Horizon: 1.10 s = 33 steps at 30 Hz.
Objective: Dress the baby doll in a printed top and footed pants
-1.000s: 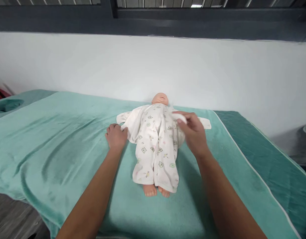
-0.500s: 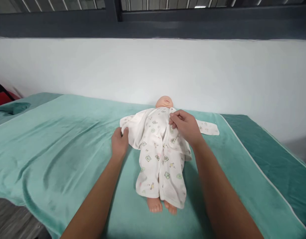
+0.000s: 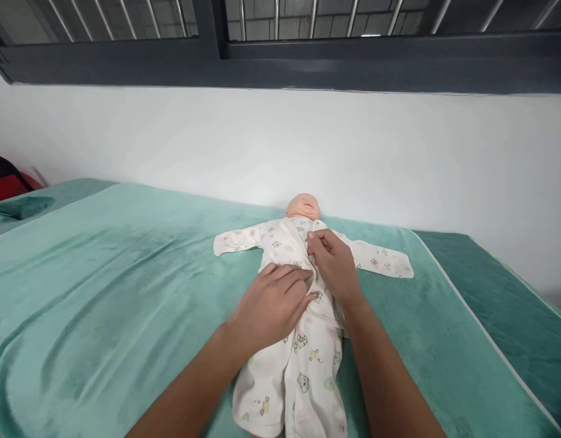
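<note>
A baby doll (image 3: 303,207) lies on its back on a teal blanket (image 3: 102,286), head toward the wall. It wears a white printed sleepsuit (image 3: 303,365) with both sleeves spread out flat. My left hand (image 3: 274,304) lies on the doll's belly with fingers stretched out flat on the cloth. My right hand (image 3: 333,264) is on the chest just below the neck, thumb and fingers pinched on the front edge of the sleepsuit. The doll's feet are out of view below.
A white wall (image 3: 399,158) runs right behind the doll's head, with a dark window frame (image 3: 280,61) and bars above. A darker teal cloth (image 3: 499,298) covers the right end. Something red and black (image 3: 4,182) sits at the far left.
My left hand let go of the left flap by the sleeve and moved onto the belly. The left front panel now lies closed over the chest. My right hand stays pinched at the neckline; the camera moved closer.
</note>
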Tool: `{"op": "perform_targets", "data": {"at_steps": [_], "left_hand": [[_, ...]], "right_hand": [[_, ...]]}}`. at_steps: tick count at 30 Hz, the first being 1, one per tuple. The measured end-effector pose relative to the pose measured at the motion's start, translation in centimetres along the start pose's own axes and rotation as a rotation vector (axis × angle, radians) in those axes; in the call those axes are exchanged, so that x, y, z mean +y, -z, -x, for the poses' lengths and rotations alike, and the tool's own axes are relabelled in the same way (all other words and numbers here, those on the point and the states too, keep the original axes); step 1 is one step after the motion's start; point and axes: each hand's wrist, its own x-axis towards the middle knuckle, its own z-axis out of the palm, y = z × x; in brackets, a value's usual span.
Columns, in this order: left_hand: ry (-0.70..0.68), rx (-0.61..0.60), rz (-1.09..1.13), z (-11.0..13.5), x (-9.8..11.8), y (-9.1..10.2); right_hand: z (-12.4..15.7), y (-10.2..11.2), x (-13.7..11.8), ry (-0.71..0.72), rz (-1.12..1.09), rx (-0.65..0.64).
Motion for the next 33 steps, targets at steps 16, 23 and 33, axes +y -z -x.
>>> {"op": "perform_targets", "data": {"at_steps": [16, 23, 33], "left_hand": [[0.437, 0.369, 0.050, 4.0, -0.6, -1.4], [0.587, 0.307, 0.131, 4.8, -0.9, -1.0], [0.594, 0.086, 0.179, -7.5, -7.3, -2.5]], "right_hand": [[0.4, -1.3, -0.5, 0.017, 0.366, 0.020], [-0.3, -0.1, 0.0, -0.106, 0.061, -0.008], [-0.7, 0.8, 0.3, -0.072, -0.069, 0.186]]}}
